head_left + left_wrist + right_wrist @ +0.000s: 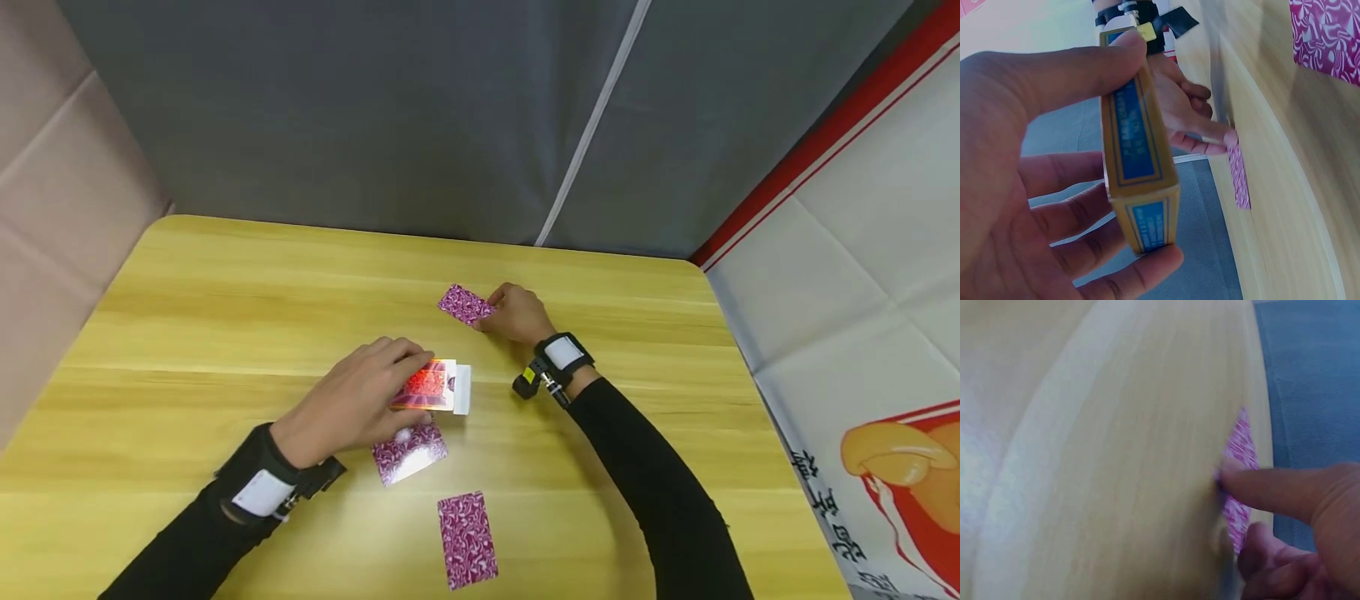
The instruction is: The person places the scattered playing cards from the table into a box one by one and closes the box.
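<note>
My left hand (367, 387) grips a small card box (426, 387), thumb on one side and fingers on the other. A white flap (462, 390) stands out from the box's right end. Gold and blue sides of the box (1135, 137) show in the left wrist view. Farther back, my right hand (519, 315) pinches the near-right edge of a purple patterned playing card (462, 304). In the right wrist view the thumb (1279, 490) lies across this card (1242, 447). A second purple card (408, 454) lies just below the left hand, partly covered by it.
A third purple card (468, 540) lies face down near the front of the wooden table (225, 333). A grey curtain (375, 117) hangs behind the far edge. A white printed panel with a red border (862, 292) stands along the right side.
</note>
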`<move>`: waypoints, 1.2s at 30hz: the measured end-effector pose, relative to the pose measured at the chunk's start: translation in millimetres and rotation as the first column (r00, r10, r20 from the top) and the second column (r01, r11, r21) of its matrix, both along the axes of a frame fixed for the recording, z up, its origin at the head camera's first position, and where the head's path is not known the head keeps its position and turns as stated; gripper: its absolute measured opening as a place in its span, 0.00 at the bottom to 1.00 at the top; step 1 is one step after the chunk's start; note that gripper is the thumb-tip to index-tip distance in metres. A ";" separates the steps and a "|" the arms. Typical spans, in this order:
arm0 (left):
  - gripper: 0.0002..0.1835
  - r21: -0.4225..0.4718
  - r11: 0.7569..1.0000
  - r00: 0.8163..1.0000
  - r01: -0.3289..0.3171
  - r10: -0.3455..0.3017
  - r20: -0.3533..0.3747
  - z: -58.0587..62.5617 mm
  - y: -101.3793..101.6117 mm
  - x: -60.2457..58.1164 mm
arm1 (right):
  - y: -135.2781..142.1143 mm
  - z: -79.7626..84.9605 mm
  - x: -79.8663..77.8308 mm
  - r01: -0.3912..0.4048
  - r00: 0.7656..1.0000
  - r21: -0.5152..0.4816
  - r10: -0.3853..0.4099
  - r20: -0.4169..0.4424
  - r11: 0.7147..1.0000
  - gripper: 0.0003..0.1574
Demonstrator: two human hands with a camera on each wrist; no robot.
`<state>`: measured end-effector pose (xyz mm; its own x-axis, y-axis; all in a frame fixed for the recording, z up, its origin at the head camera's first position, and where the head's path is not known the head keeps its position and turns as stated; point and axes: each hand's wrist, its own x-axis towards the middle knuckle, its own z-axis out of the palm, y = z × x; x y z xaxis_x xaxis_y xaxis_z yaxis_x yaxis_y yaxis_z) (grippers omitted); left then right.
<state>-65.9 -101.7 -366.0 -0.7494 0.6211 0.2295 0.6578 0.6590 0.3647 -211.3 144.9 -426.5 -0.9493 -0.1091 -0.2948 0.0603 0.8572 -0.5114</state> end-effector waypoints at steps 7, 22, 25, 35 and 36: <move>0.39 -0.001 1.000 0.999 -0.018 0.018 -0.041 1.2 -2.5 -9.5 | 4.9 8.6 6.4 -0.072 0.997 -0.073 0.073 0.007 0.995 0.25; 0.38 0.007 0.999 0.999 -0.037 0.037 -0.029 -10.2 0.0 -15.9 | 59.5 26.9 105.7 -0.114 0.991 -0.785 0.016 -0.132 0.609 0.17; 0.38 0.014 1.000 0.999 -0.025 0.026 -0.042 -7.0 3.6 -18.5 | 62.9 32.9 123.1 -0.183 0.981 -0.745 0.068 -0.183 0.641 0.15; 0.39 0.037 0.999 0.999 -0.021 0.023 -0.045 -2.4 8.8 -18.6 | 53.9 38.1 143.4 -0.214 0.959 -0.571 0.058 -0.278 0.792 0.13; 0.39 0.039 0.999 0.999 -0.019 0.020 -0.044 -2.3 9.1 -18.4 | 53.8 39.4 144.5 -0.207 0.961 -0.569 0.057 -0.271 0.796 0.13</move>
